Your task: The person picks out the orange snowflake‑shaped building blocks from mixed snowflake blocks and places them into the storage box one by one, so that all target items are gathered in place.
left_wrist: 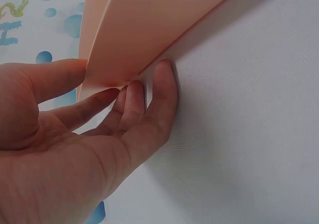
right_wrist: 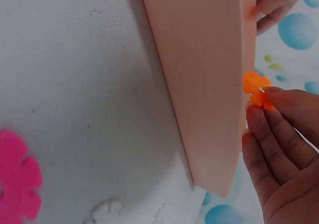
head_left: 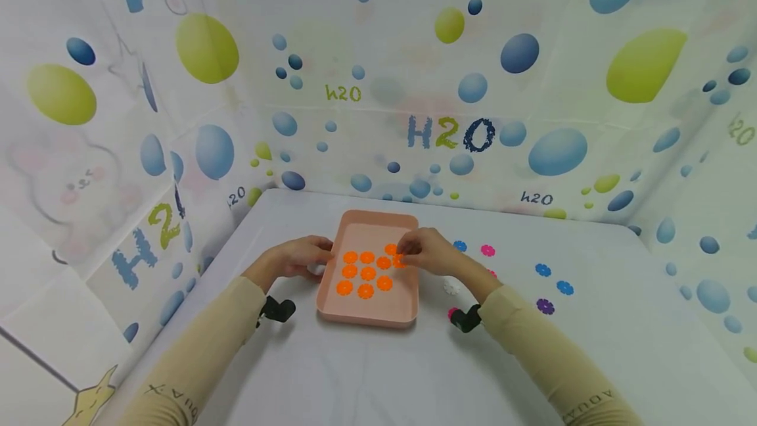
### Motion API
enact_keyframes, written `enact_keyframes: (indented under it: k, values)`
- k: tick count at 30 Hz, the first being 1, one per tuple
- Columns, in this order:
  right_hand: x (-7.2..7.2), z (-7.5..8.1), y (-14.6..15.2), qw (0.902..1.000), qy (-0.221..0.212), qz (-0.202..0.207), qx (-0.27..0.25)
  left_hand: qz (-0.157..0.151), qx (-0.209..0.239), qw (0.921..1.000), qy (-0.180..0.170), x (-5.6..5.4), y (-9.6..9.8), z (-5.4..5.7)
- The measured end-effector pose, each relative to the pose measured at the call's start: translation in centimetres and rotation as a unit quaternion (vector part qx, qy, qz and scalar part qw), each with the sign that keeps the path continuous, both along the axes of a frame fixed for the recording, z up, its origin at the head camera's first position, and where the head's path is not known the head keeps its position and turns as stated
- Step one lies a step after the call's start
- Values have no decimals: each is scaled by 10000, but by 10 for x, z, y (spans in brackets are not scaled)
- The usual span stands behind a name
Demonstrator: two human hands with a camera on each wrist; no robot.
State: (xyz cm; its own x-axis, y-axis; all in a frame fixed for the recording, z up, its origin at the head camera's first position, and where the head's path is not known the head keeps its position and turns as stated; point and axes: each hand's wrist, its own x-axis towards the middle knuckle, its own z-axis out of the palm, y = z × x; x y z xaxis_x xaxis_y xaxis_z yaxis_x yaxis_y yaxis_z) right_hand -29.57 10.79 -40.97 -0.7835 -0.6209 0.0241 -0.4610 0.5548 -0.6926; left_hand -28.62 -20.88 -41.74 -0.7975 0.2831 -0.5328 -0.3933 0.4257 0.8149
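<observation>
A pink rectangular tray lies on the white table. Several orange snowflake-shaped building discs are spread flat inside it. At the tray's left side is my left hand; its thumb meets the rim, while the other fingers reach the wall and bottom edge. My right hand is over the right rim, pinching one orange snowflake disc between thumb and fingertips. In the right wrist view that disc stands tilted beside the rim.
Right of the tray lie loose discs: a white one, a pink one, blue ones and a purple one. Part of another pink disc shows behind the right wrist camera. A patterned curtain stands behind the table.
</observation>
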Motion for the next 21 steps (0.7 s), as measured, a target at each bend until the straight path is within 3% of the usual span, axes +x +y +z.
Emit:
enact_keyframes:
  k: [13,21]
  values:
    - [-5,-17,-14,9971,171,268,686,-20,-2,10000,43,2,1,-1]
    - [-2,-21,-15,9962,208,155,826,-14,3,10000,23,0,0,-1]
